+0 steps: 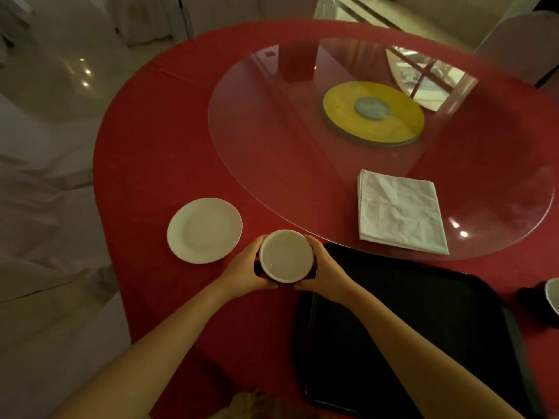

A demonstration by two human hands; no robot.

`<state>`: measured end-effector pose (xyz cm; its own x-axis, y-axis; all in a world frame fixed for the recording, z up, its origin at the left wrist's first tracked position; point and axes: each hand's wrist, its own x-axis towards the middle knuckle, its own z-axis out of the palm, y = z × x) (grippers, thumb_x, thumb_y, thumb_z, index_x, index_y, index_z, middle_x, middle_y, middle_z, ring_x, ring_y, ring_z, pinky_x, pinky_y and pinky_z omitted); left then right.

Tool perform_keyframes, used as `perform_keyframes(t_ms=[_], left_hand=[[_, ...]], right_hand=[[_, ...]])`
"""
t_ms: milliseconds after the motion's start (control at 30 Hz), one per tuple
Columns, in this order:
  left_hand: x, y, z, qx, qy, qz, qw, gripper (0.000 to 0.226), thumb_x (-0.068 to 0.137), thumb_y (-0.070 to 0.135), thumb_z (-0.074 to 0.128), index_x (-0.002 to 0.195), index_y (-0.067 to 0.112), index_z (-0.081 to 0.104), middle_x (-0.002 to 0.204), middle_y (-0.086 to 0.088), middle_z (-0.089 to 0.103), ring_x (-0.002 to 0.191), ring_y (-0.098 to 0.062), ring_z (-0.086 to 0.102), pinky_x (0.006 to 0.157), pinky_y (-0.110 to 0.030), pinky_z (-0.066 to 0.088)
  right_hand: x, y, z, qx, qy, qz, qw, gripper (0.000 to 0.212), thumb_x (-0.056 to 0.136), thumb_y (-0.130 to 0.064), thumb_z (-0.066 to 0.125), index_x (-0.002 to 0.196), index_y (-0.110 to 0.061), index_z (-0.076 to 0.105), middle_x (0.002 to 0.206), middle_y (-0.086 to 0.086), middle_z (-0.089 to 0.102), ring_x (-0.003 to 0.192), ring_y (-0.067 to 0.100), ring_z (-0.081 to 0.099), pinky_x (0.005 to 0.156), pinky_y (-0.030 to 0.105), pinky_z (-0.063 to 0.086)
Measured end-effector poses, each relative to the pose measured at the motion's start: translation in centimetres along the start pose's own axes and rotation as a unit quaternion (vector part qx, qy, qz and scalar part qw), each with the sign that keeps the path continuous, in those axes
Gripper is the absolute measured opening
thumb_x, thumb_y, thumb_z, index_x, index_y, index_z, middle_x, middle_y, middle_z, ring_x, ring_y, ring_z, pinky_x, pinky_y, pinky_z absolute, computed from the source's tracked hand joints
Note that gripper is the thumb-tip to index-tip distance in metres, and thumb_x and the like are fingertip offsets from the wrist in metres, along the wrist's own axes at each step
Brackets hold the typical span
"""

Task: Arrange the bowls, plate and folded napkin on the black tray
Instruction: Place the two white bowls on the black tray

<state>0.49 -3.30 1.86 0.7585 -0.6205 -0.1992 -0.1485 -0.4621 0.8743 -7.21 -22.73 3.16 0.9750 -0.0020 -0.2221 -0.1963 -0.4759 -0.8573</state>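
Bowl [286, 256] between both hands [322, 269]

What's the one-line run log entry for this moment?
stage: first bowl pickup | left hand and right hand: both cupping bowl beside black tray | plate, napkin, second bowl: off tray

We see dim, warm-toned picture, colours muted. Daylight enters through window [363, 7] at top, mirrored as bright patch in glass turntable [378, 146]. Small glare spots on its near right rim; more pinpoint reflections on glossy floor [60, 86] at left. Black tray [423, 313] almost featureless in shadow. We note soft focus throughout, motion smear at far right edge, wide-angle bending of red tablecloth [166, 131] outline. Napkin [399, 211] creases are the sharpest detail.
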Motion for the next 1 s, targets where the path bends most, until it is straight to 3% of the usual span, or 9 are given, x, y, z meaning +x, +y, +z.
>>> perform_keyframes(t_ms=[100,200,333,467,600,767,900,1000], left_hand=[[0.4,2.4,1.9,-0.007,0.013,0.026,1.0,0.089,0.054,0.024,0.086,0.126,0.042,0.037,0.12,0.024,0.053,0.111,0.004,0.051,0.085,-0.017,0.043],[0.8,4.5,4.7,-0.02,0.021,0.042,0.999,0.087,0.056,0.024,0.086,0.127,0.038,0.038,0.122,0.02,0.053,0.11,0.002,0.052,0.085,-0.015,0.042],[1.5,6.0,8.6,-0.026,0.012,0.036,0.999,0.089,0.055,0.021,0.087,0.129,0.03,0.039,0.127,0.01,0.053,0.113,-0.006,0.051,0.086,-0.021,0.042],[2.3,6.5,12.2,-0.027,-0.001,0.018,0.999,0.091,0.053,0.017,0.087,0.13,0.029,0.039,0.128,0.007,0.053,0.114,-0.009,0.05,0.089,-0.025,0.04],[2.9,6.3,14.7,-0.013,-0.014,0.001,1.0,0.091,0.054,0.018,0.087,0.13,0.028,0.039,0.124,0.012,0.05,0.111,-0.004,0.047,0.085,-0.017,0.037],[3.1,5.9,16.3,-0.006,-0.012,-0.014,1.0,0.091,0.054,0.019,0.087,0.13,0.026,0.038,0.129,0.005,0.052,0.112,-0.007,0.05,0.088,-0.024,0.04],[2.7,5.7,16.8,-0.016,0.0,-0.018,1.0,0.092,0.054,0.022,0.086,0.131,0.026,0.037,0.127,0.008,0.051,0.114,-0.008,0.05,0.086,-0.021,0.039],[2.5,5.7,16.8,-0.016,0.001,-0.02,1.0,0.093,0.055,0.023,0.086,0.132,0.028,0.035,0.126,0.011,0.049,0.118,-0.01,0.049,0.09,-0.025,0.039]], right_hand=[[-1.6,0.3,-2.5,0.0,0.008,-0.003,1.0,0.099,0.063,-0.012,0.081,0.119,-0.06,0.016,0.128,-0.022,0.033,0.119,-0.004,0.035,0.09,0.01,0.034],[-3.5,1.5,-5.0,-0.003,0.006,0.016,1.0,0.105,0.065,-0.009,0.079,0.136,-0.045,0.011,0.131,-0.024,0.027,0.122,-0.008,0.029,0.099,0.012,0.029],[-5.8,3.5,-7.6,-0.009,0.008,0.028,1.0,0.103,0.065,-0.004,0.077,0.115,-0.067,0.013,0.121,-0.036,0.026,0.111,-0.022,0.032,0.087,0.004,0.032],[-7.6,5.6,-9.0,0.007,0.02,0.047,0.999,0.097,0.065,-0.003,0.077,0.108,-0.069,0.021,0.116,-0.035,0.031,0.105,-0.033,0.03,0.076,0.001,0.037],[-8.6,7.9,-9.5,0.023,0.022,0.065,0.997,0.095,0.064,-0.003,0.077,0.108,-0.067,0.022,0.115,-0.035,0.03,0.103,-0.033,0.031,0.075,0.003,0.036],[-8.7,9.8,-9.7,0.027,0.017,0.086,0.996,0.098,0.065,-0.001,0.076,0.114,-0.062,0.018,0.117,-0.034,0.03,0.111,-0.005,0.037,0.093,0.02,0.033],[-8.9,9.9,-9.8,0.043,-0.001,0.095,0.995,0.102,0.067,-0.001,0.075,0.142,-0.03,0.011,0.135,-0.007,0.031,0.128,0.014,0.03,0.107,0.037,0.031],[-8.9,9.5,-9.8,0.036,-0.008,0.1,0.994,0.105,0.069,-0.002,0.075,0.145,-0.024,0.006,0.146,0.004,0.025,0.134,0.02,0.027,0.112,0.044,0.029]])
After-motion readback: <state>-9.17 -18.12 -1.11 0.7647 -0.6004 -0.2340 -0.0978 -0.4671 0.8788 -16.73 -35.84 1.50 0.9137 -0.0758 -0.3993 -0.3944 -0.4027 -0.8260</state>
